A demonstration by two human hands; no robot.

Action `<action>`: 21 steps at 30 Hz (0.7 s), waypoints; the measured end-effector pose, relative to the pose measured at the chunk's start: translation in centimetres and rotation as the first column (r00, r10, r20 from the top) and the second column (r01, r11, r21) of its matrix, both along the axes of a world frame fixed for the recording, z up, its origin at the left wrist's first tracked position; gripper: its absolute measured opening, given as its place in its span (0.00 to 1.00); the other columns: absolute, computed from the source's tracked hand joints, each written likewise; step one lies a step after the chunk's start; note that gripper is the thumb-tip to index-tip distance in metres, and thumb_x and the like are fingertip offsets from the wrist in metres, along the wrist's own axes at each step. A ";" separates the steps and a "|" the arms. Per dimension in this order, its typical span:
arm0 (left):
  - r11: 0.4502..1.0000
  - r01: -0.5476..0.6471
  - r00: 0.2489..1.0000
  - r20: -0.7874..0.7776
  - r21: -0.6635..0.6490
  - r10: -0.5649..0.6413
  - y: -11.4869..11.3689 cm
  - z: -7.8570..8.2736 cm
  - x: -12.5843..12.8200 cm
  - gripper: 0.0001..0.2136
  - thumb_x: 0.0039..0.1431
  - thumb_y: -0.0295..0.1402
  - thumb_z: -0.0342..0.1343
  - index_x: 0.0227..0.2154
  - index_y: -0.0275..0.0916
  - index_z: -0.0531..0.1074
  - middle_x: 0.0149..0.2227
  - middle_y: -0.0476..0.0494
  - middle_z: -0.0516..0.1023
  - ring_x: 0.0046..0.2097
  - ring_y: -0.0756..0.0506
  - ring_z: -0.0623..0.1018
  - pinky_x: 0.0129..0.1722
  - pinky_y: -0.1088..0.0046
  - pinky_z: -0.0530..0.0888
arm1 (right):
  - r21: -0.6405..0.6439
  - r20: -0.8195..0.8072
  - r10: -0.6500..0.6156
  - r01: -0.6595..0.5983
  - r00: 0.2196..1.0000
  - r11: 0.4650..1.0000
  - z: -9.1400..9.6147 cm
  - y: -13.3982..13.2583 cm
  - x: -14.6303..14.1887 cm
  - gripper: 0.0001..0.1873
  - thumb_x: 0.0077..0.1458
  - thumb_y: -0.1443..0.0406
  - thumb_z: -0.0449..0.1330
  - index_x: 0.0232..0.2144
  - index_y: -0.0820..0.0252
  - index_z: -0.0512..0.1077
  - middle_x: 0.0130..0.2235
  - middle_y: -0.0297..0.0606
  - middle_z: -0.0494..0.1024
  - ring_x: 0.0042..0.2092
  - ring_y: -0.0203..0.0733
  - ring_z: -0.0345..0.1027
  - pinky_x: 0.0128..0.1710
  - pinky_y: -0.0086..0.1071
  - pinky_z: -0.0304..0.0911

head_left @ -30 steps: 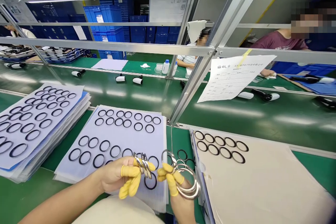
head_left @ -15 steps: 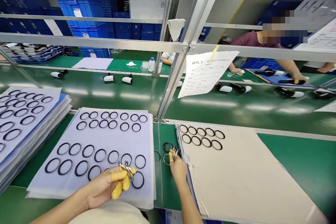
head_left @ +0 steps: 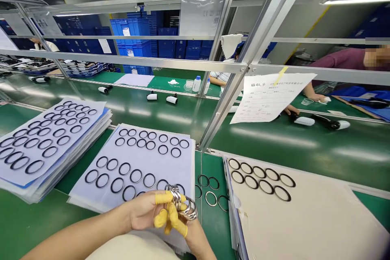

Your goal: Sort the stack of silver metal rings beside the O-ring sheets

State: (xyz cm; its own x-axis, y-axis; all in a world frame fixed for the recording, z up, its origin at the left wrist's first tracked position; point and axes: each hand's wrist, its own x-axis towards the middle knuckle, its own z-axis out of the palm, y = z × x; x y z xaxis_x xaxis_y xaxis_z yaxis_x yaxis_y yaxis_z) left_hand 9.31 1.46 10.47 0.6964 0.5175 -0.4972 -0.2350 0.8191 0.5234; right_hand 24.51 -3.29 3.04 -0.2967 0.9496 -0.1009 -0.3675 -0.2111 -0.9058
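Note:
My left hand [head_left: 146, 210], with yellow finger cots on its fingertips, pinches a bunch of silver metal rings [head_left: 174, 196]. Right beside it, my right hand [head_left: 191, 231] grips a second bunch of shiny rings [head_left: 191, 211]. The two hands meet over the lower right corner of a white sheet [head_left: 170, 166], and they hide some of the dark-rimmed rings laid on it in rows. Several loose rings [head_left: 211, 198] lie on the green strip to the right of that sheet. On the cream-coloured sheet stack [head_left: 304, 223], two rows of rings [head_left: 258, 172] sit near its far left corner.
A tall stack of sheets [head_left: 88, 150] topped with rings stands at the left. Metal frame posts [head_left: 237, 69] rise behind the bench, with a paper form [head_left: 271, 97] taped on. Beyond, black-and-white parts [head_left: 172, 99] lie on a green surface [head_left: 146, 120], and co-workers sit across.
My right hand has moved from the loose rings at the right over to my left hand, bringing rings along. Several rings now lie spread on the green strip. The view has swung left.

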 end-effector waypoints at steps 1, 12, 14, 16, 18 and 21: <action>1.000 0.013 1.000 0.008 -0.004 -0.013 -0.1 0.0 0.0 0.14 0.52 0.39 0.61 0.32 0.31 0.76 0.26 0.42 0.78 0.23 0.49 0.72 0.27 0.72 0.68 | -0.003 0.002 -0.011 0.011 1.000 1.000 0.1 0.1 -0.3 0.20 0.45 0.49 0.67 0.38 0.51 0.78 0.39 0.38 0.82 0.39 0.50 0.75 0.42 0.44 0.70; 0.999 -0.053 0.998 -0.046 0.001 0.053 -0.3 -0.6 -2.4 0.18 0.50 0.38 0.61 0.41 0.30 0.74 0.26 0.41 0.79 0.20 0.51 0.72 0.21 0.77 0.58 | 0.037 0.377 -0.173 0.172 0.910 0.984 -1.9 2.0 1.9 0.22 0.51 0.47 0.59 0.35 0.57 0.78 0.27 0.40 0.81 0.24 0.46 0.72 0.27 0.39 0.69; 0.994 -0.112 0.986 -0.119 0.015 0.113 -0.4 -1.1 -3.5 0.23 0.47 0.36 0.63 0.46 0.31 0.71 0.27 0.41 0.79 0.18 0.52 0.70 0.22 0.77 0.60 | 0.089 0.521 -0.246 0.234 0.817 0.968 -2.5 4.2 2.9 0.19 0.50 0.50 0.62 0.36 0.58 0.78 0.32 0.43 0.82 0.31 0.50 0.74 0.33 0.41 0.69; 0.984 -0.175 0.969 -0.170 0.037 0.179 -0.5 -1.9 -4.6 0.24 0.45 0.37 0.64 0.45 0.31 0.70 0.27 0.43 0.79 0.19 0.53 0.69 0.24 0.77 0.62 | 0.153 0.644 -0.305 0.272 0.701 0.950 -3.1 6.8 3.3 0.15 0.48 0.55 0.65 0.35 0.57 0.78 0.39 0.45 0.81 0.43 0.54 0.72 0.45 0.45 0.65; 0.973 -0.221 0.955 -0.191 0.060 0.228 -0.5 -2.6 -5.6 0.24 0.44 0.39 0.65 0.43 0.32 0.70 0.27 0.45 0.78 0.20 0.54 0.69 0.25 0.76 0.63 | 0.184 0.733 -0.311 0.263 0.605 0.947 -3.8 9.2 3.1 0.09 0.52 0.60 0.64 0.35 0.58 0.77 0.39 0.42 0.80 0.46 0.50 0.70 0.51 0.47 0.61; 0.958 -0.269 0.935 -0.211 0.097 0.284 -0.3 -3.4 -6.9 0.25 0.43 0.41 0.66 0.43 0.33 0.70 0.28 0.46 0.77 0.21 0.54 0.69 0.26 0.75 0.63 | 0.170 0.807 -0.261 0.216 0.529 0.962 -5.0 11.5 2.2 0.08 0.59 0.62 0.59 0.35 0.61 0.74 0.38 0.37 0.78 0.42 0.43 0.72 0.46 0.44 0.66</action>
State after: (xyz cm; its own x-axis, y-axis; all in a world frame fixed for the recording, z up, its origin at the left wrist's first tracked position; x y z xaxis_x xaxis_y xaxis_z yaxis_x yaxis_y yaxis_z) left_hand 2.44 1.19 7.09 0.3981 0.7103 -0.5805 -0.3196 0.7006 0.6380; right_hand 26.69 8.26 -1.92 0.1305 0.9821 -0.1356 0.5034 -0.1835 -0.8443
